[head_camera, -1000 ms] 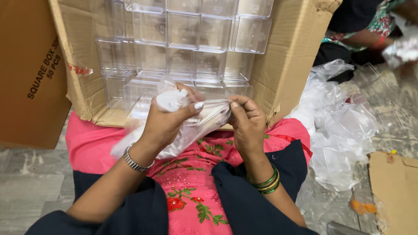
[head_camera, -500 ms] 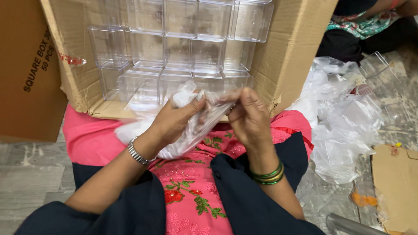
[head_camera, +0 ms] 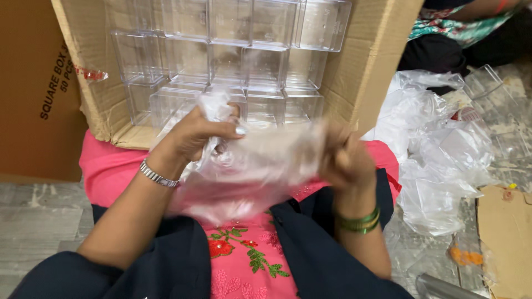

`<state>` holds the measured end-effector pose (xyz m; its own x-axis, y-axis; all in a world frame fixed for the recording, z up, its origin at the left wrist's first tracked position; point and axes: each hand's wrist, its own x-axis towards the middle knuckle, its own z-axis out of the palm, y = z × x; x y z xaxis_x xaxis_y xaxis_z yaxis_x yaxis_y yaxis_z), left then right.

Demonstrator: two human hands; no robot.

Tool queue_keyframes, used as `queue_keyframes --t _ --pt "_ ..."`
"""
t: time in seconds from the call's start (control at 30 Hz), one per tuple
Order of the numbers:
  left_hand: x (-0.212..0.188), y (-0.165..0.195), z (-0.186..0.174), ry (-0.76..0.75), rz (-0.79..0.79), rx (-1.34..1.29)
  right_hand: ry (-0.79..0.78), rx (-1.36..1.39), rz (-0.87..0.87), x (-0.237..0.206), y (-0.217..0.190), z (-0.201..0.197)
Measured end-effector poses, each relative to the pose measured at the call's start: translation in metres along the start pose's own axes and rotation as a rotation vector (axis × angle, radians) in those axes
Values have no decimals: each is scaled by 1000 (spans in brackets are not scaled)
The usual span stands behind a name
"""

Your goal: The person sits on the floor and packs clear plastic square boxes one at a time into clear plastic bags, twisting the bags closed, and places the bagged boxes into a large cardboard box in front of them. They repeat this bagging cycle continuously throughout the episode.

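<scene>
Large cardboard box (head_camera: pixel 377 61) lies on its side, open mouth toward the person, its lower edge resting on the pink-clad lap; inside are stacked rows of clear square plastic containers (head_camera: pixel 260 61), filling it right up to the opening. A second brown carton (head_camera: pixel 33 94) stands at the left edge, touching the first one's side. To the right on the floor: a heap of crumpled clear plastic bags (head_camera: pixel 438 155), more clear container pieces beyond it, a flat cardboard scrap (head_camera: pixel 507 238) at the lower right, and another person's patterned clothing at the top right corner (only a sliver shows). Directly in front of the box mouth, both hands work a thin clear plastic bag (head_camera: pixel 249 171), which hangs over the lap and partly screens the lowest row of containers. Left hand (head_camera: pixel 197 133), metal watch on the wrist, is clenched around a bunched end of the bag, fingers curled tight, thumb on top. Right hand (head_camera: pixel 346 160), green bangles on the wrist, is motion-blurred; it grips the bag's other end, though the exact finger hold cannot be told. The bag is stretched between them, long axis running left-right and roughly level, the bunched end a bit higher on the left, slack film sagging below toward the dark jacket. Whether anything sits inside the bag cannot be told.
</scene>
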<state>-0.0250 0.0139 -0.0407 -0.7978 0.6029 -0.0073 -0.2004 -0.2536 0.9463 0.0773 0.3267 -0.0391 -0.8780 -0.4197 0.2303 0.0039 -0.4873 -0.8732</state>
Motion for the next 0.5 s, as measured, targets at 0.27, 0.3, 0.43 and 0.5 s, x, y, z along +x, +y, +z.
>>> queue_keyframes --t 0.27,0.3,0.43,0.5 --pt "17 -35 18 441 97 1254 591 -1686 54 106 102 -39" --pt "14 -33 18 488 61 1244 603 -1633 164 106 108 -43" --pt "10 -25 21 591 -26 1125 629 -1587 67 83 112 -48" --pt "12 -26 27 555 -13 1110 617 -1544 -82 76 110 -50"
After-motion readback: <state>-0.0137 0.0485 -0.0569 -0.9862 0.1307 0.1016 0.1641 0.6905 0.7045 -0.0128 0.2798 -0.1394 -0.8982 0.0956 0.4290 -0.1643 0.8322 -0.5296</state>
